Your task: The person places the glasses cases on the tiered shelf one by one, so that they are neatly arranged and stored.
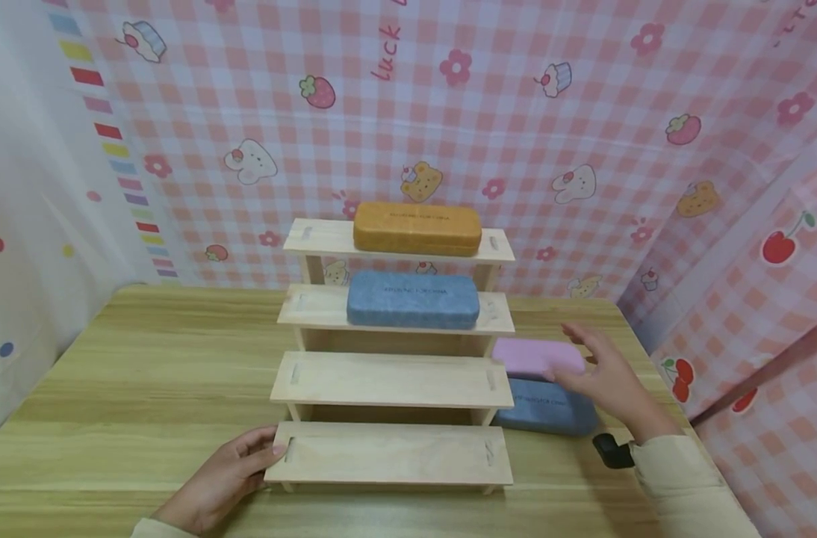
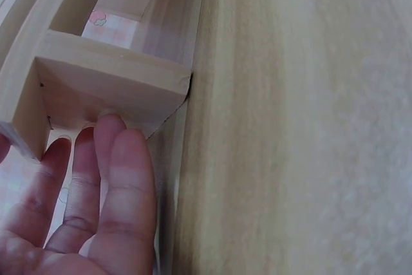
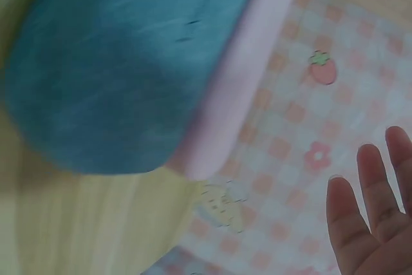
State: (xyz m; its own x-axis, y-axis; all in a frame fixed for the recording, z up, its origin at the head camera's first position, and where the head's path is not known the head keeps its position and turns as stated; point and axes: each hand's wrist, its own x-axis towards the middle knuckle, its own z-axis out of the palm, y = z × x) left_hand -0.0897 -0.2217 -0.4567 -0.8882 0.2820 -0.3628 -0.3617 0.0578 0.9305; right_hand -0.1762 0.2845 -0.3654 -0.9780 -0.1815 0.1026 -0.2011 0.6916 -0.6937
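A stepped wooden display rack (image 1: 391, 381) stands on the table. At the left end of its lowest step, my left hand (image 1: 223, 474) grips the board, thumb on top. In the left wrist view, the fingers (image 2: 129, 185) reach up against the end support. My right hand (image 1: 600, 377), fingers spread, hovers at the right end of a pink glasses case (image 1: 532, 357). A blue glasses case (image 1: 550, 407) lies in front of the pink one, beside the rack. On the top step sits an orange glasses case (image 1: 418, 228); another blue glasses case (image 1: 413, 300) sits one step down.
The wood-grain table (image 1: 180, 359) extends on both sides of the rack. Behind it hangs a pink checked curtain (image 1: 355, 142), with another checked cloth (image 1: 771, 321) along the right. A black wrist device (image 1: 612, 451) sits by the right sleeve.
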